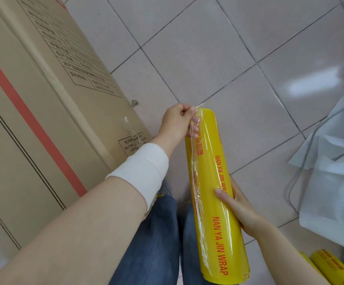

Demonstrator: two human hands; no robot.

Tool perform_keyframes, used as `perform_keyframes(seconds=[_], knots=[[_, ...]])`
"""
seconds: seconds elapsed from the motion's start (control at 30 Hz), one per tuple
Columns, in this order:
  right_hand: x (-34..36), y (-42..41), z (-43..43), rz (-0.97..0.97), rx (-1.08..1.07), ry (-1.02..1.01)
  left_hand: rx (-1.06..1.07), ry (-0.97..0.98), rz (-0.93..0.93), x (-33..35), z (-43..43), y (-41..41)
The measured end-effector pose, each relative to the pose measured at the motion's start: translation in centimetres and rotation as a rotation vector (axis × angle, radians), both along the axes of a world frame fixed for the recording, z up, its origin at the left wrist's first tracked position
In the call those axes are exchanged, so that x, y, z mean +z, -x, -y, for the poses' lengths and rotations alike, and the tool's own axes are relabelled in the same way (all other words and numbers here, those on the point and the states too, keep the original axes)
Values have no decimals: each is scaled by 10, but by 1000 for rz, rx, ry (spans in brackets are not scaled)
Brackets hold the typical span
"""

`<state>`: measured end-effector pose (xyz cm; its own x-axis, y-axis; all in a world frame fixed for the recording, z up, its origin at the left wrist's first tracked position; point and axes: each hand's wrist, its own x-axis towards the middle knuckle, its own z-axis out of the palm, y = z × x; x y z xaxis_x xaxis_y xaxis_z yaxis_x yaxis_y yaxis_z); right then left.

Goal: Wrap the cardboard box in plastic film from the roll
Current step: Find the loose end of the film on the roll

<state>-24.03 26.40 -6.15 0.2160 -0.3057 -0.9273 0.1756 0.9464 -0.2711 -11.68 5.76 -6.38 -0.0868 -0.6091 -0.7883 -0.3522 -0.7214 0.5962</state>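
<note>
A long yellow roll of plastic film with red lettering runs lengthwise in front of me, over my legs. My right hand grips it from the right side at mid-length. My left hand is at the roll's far end and pinches the loose clear edge of the film, which is lifted off along the roll's left side. The tall cardboard box, tan with a red stripe and black print, stands at my left, close to my left forearm.
Grey tiled floor stretches ahead and to the right. A heap of white and clear plastic sheeting lies at the right edge. More yellow rolls lie at the bottom right. My jeans-clad legs are below the roll.
</note>
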Motion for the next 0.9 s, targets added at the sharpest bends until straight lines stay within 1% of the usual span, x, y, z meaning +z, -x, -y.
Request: perform_keyframes(seconds=[0.07, 0.17, 0.27, 0.3, 0.33, 0.37, 0.43, 0.47, 0.5, 0.53, 0.63, 0.73, 0.83, 0.9], knots=[[-1, 0, 3, -23, -13, -28, 5, 39, 32, 2, 1, -1], [-1, 2, 8, -42, -18, -70, 98, 54, 156, -9, 2, -12], [-2, 3, 10, -32, -49, -89, 228, -34, 221, -16, 2, -22], [-3, 3, 11, -33, -68, -92, 209, -85, 239, -14, -2, -24], [-3, 3, 12, -30, -88, -103, 138, -155, 248, -9, -7, -25], [-3, 2, 13, -29, -112, -120, 18, -247, 242, 0, -15, -25], [-1, -1, 17, -29, -175, -152, -282, -466, 153, 23, -36, -25], [1, -4, 21, -28, -205, -163, -397, -561, 100, 37, -47, -25], [3, -5, 24, -24, -226, -173, -450, -634, 50, 48, -56, -26], [5, -8, 28, -18, -241, -185, -448, -675, 18, 56, -64, -30], [17, -14, 38, -28, -276, -231, -365, -707, 1, 70, -75, -46], [24, -19, 43, -57, -304, -272, -340, -788, -52, 87, -69, -55], [30, -23, 50, -49, -332, -303, -345, -765, -84, 97, -56, -58], [30, -26, 55, -53, -354, -323, -303, -753, -104, 100, -46, -59]])
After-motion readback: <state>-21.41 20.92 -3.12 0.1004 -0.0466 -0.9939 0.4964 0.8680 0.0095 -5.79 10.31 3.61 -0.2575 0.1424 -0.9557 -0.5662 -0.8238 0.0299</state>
